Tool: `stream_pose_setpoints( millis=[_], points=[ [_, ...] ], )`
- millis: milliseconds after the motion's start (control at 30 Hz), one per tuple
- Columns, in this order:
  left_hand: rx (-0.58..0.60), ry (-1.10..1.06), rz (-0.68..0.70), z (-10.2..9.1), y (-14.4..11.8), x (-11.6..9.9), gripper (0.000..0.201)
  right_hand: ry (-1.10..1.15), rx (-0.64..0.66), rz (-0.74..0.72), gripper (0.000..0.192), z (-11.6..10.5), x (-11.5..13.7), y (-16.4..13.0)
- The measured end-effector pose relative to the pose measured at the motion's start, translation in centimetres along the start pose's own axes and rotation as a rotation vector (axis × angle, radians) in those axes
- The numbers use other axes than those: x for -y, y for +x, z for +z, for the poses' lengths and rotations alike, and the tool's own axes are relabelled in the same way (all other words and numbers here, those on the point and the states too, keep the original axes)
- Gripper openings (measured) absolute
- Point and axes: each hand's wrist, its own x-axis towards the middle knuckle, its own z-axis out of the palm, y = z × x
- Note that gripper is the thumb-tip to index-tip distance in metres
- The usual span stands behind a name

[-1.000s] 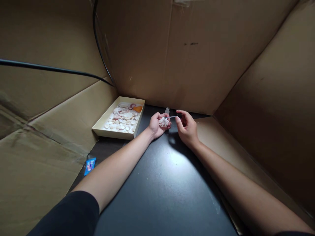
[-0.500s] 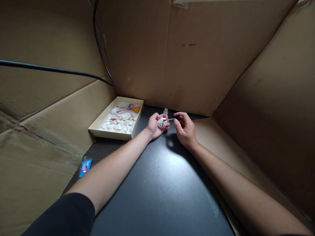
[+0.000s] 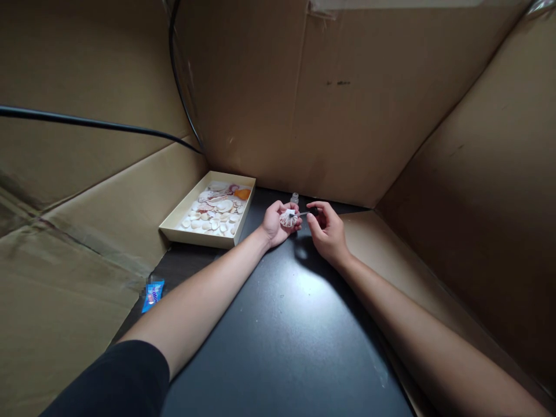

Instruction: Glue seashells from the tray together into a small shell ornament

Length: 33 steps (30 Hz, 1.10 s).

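My left hand (image 3: 275, 225) holds a white ribbed scallop shell (image 3: 288, 220) with reddish-brown markings, its fingers curled beneath it. My right hand (image 3: 329, 233) pinches the black cap (image 3: 313, 211) of a thin applicator, whose stem (image 3: 303, 214) points left. The dark tip of this applicator lies over the shell's upper middle; whether it touches cannot be made out. Just behind my hands, a small clear bottle (image 3: 295, 198) stands without a cap, partly hidden by my left fingers.
A cream tray (image 3: 204, 238) of shells, one of them orange, sits at left on the dark table (image 3: 260, 347). Nearer lies a blue wrapper (image 3: 153, 296). Cardboard walls (image 3: 278, 116) enclose the table, and a black cable (image 3: 87, 120) crosses at left.
The shell has tilted a little in my left hand. The applicator tip now lies further in over the shell. The whole view has shifted slightly.
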Motion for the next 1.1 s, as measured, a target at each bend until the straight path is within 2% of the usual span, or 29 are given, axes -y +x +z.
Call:
stream_pose_setpoints(
  millis=[1100],
  points=[
    [0.024,0.003,0.008,-0.53,0.38,0.25,0.014,-0.006,0.024,0.016,0.019,-0.04,0.47,-0.02]
  ],
)
